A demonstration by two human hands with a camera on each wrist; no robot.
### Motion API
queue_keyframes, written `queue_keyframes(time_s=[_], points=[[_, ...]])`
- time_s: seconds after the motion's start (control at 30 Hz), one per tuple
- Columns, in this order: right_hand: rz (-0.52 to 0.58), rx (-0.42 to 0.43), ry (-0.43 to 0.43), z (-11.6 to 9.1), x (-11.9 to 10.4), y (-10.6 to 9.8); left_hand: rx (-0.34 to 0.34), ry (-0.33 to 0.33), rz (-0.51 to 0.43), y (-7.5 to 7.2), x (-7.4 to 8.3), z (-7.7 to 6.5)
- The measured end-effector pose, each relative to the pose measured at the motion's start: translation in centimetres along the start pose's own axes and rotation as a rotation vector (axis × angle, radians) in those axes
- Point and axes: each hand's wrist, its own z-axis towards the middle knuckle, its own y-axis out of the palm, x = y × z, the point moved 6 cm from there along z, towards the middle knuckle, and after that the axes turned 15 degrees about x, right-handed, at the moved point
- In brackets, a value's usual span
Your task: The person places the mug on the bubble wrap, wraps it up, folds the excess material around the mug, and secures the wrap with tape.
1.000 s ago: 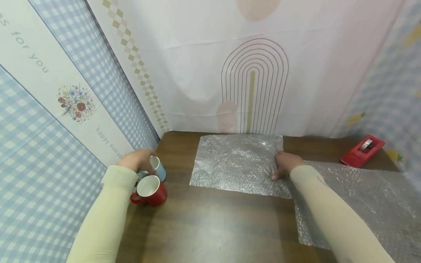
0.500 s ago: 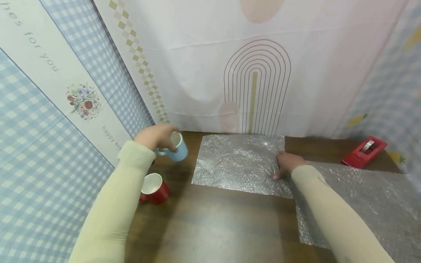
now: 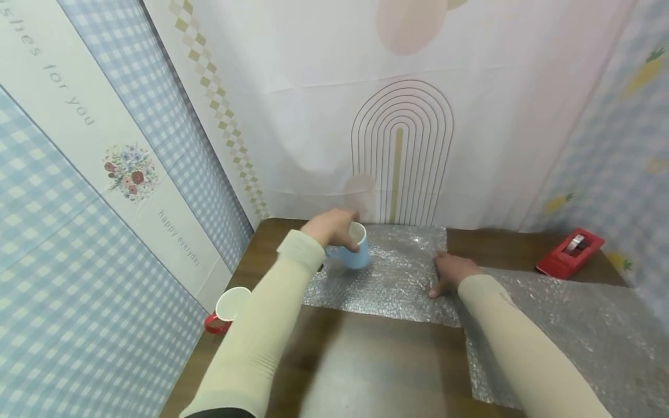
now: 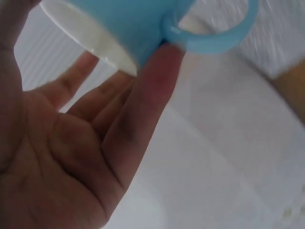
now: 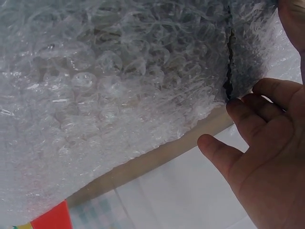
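A light blue mug [image 3: 356, 256] with a white inside is over the left part of a bubble wrap sheet [image 3: 402, 270]; I cannot tell if its base touches the sheet. My left hand [image 3: 334, 227] grips it near the rim, thumb and fingers on its wall. In the left wrist view the blue mug [image 4: 128, 24] shows its handle beside one fingertip. At the sheet's right edge rests my right hand [image 3: 453, 274], its fingers spread and loosely extended. The right wrist view shows that hand [image 5: 267, 138] by the edges of the bubble wrap [image 5: 109, 86].
A red mug [image 3: 230, 305] with a white inside stands at the table's left, partly behind my left sleeve. A second bubble wrap sheet [image 3: 569, 325] lies to the right. Behind it sits a red tape dispenser [image 3: 569, 253]. Printed cloth [image 3: 313, 104] hangs along the back and sides.
My left hand has lifted the blue mug from beside the red mug and carried it right, over the bubble wrap. The right hand has stayed on the sheet's edge.
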Motion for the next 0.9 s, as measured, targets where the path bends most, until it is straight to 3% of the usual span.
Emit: queue_keyframes(time_s=[0.2, 0.37, 0.7, 0.9], points=[[0.032, -0.01, 0.008, -0.2, 0.1, 0.2, 0.035, 0.039, 0.045, 4.2, 1.8, 2.1], [0.031, -0.011, 0.026, -0.4, 0.1, -0.1, 0.071, 0.059, 0.078, 6.0, 2.7, 3.4], [0.013, -0.022, 0.036, -0.8, -0.2, 0.3, 0.085, 0.061, 0.081, 6.6, 3.8, 3.4], [0.004, -0.031, 0.052, -0.5, 0.1, 0.8, 0.059, -0.016, 0.014, 6.0, 2.5, 2.8]])
